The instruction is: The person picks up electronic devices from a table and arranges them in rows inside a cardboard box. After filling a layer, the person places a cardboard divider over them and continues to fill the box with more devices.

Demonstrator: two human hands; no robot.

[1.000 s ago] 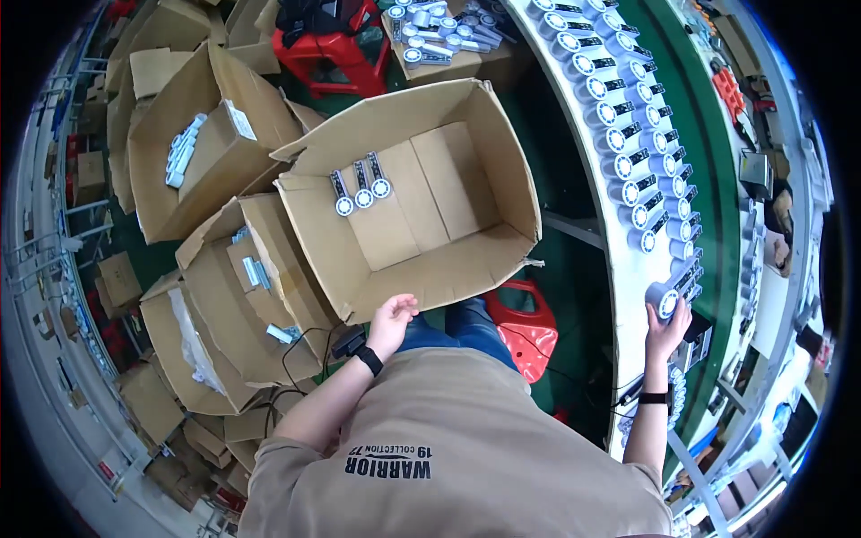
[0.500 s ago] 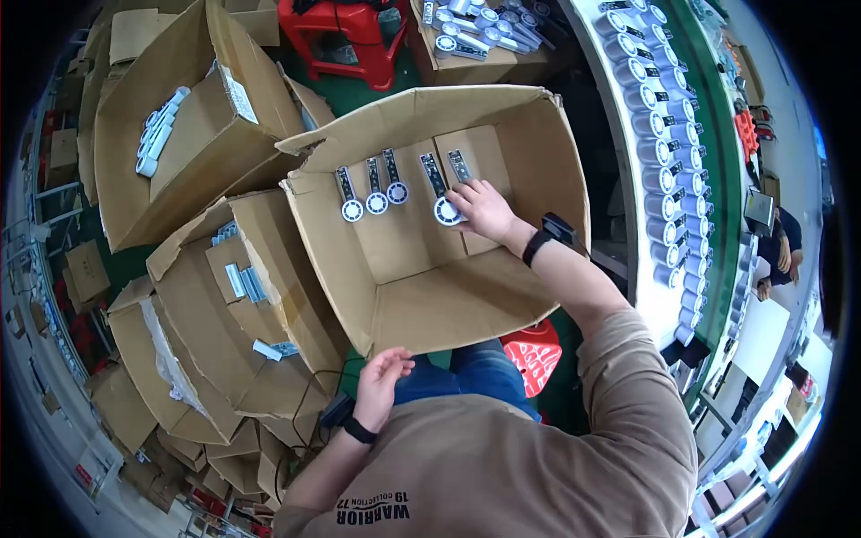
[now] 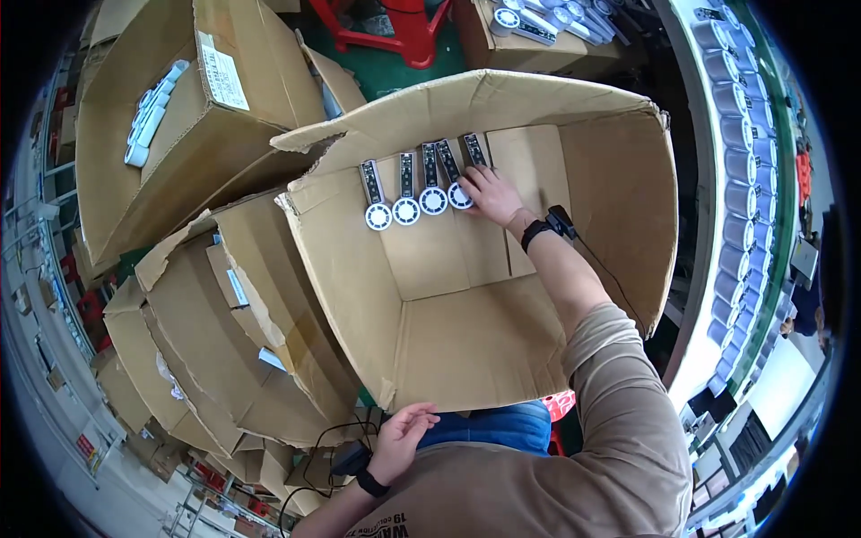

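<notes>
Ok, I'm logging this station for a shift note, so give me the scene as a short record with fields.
Container: large open brown cardboard box
Contents: five grey round-headed parts with dark-faced handles, side by side
Right hand: on the two rightmost parts, partly covering them; grip unclear
Left hand: loosely curled near the box's near edge, nothing visible in it
Right side: white worktop with rows of similar grey parts
Beyond the box: red plastic stool
</notes>
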